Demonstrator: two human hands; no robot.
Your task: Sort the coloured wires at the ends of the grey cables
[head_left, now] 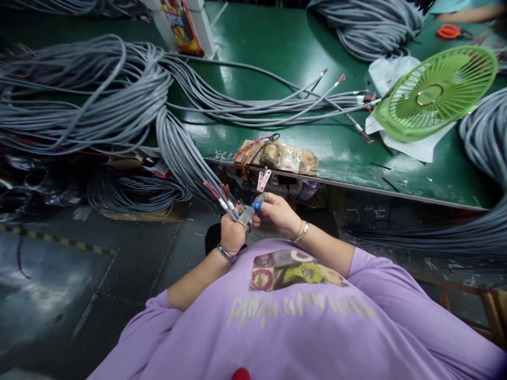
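Observation:
In front of my belly my left hand [233, 232] is closed around several grey cables [186, 150], near their stripped ends. Red, blue and brown wires [216, 192] fan out above the fist, past white bands on the cables. A grey wrap covers the left thumb. My right hand [282, 215] meets that thumb tip with its fingers pinched, blue tape on one finger. What sits between the right fingertips is too small to make out; thin coloured wires [241, 202] show close by.
A wooden block [297, 160] with wires and a pink clip [263, 180] sits at the edge of the green table [253, 39]. Large cable coils [79, 100] lie left. A green fan [435, 95] and orange-handled scissors [448, 31] are right, near another person's arm [471, 13].

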